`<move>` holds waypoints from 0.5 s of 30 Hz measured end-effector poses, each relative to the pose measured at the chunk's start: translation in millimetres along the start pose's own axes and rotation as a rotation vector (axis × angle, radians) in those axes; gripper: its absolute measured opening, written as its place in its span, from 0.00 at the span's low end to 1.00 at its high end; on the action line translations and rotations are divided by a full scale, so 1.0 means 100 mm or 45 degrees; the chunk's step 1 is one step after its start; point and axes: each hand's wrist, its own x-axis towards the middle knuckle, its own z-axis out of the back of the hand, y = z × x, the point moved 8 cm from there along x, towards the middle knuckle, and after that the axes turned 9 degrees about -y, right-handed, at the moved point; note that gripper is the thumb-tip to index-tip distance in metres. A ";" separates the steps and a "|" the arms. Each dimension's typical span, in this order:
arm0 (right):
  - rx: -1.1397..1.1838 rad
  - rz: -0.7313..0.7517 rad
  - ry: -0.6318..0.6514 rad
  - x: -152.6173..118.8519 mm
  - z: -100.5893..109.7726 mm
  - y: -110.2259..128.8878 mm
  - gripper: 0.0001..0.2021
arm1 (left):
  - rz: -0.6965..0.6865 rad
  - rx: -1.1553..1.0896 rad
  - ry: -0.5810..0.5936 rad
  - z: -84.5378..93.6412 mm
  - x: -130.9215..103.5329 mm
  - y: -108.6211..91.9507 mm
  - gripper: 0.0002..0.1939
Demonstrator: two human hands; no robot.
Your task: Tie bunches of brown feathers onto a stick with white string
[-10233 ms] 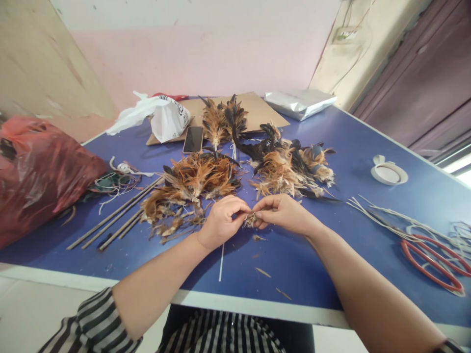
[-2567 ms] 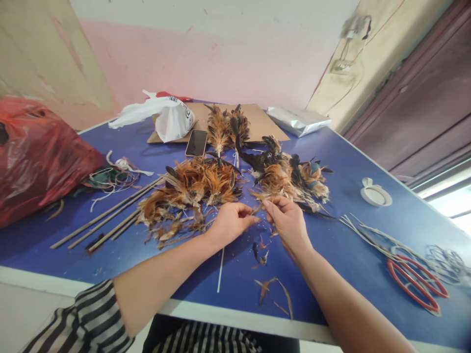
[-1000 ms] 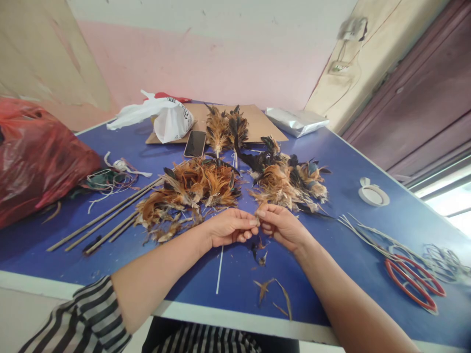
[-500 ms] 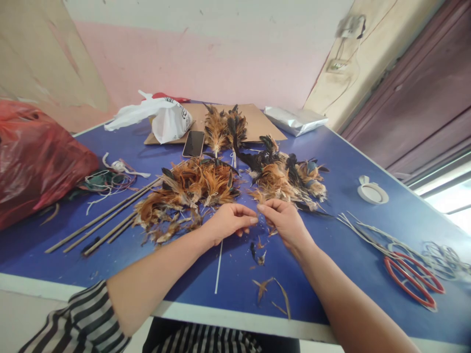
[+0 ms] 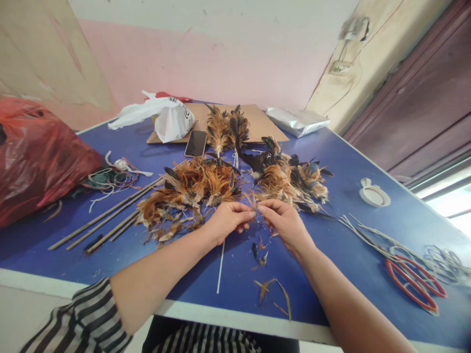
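My left hand [image 5: 233, 220] is closed in a pinch on small brown feathers [image 5: 251, 200], whose tips stick up between the two hands. Close beside it, my right hand [image 5: 276, 214] is also pinched, its fingertips at the feathers; what it grips is too small to make out. A pile of orange-brown feathers [image 5: 200, 184] lies just beyond my left hand. Beyond my right hand is a pile of paler and black feathers [image 5: 275, 176]. Under my left wrist a thin white strip [image 5: 221, 269] runs toward the table's front edge.
Several sticks [image 5: 110, 215], a red plastic bag [image 5: 40, 162] and tangled string [image 5: 114, 179] are at left. A phone [image 5: 196, 143], white bag [image 5: 172, 120], cardboard [image 5: 263, 122] and silver packet [image 5: 297, 121] stand farther back. Red-handled scissors [image 5: 414, 284] and a tape roll [image 5: 374, 195] lie right.
Small brown feathers now show upright between my fingertips. My left fingertips have shifted slightly up and closer to my right hand. The whole view has moved slightly.
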 end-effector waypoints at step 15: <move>-0.770 0.818 0.025 -0.20 -0.09 0.34 0.06 | 0.206 -0.187 0.041 -0.01 0.00 0.13 0.15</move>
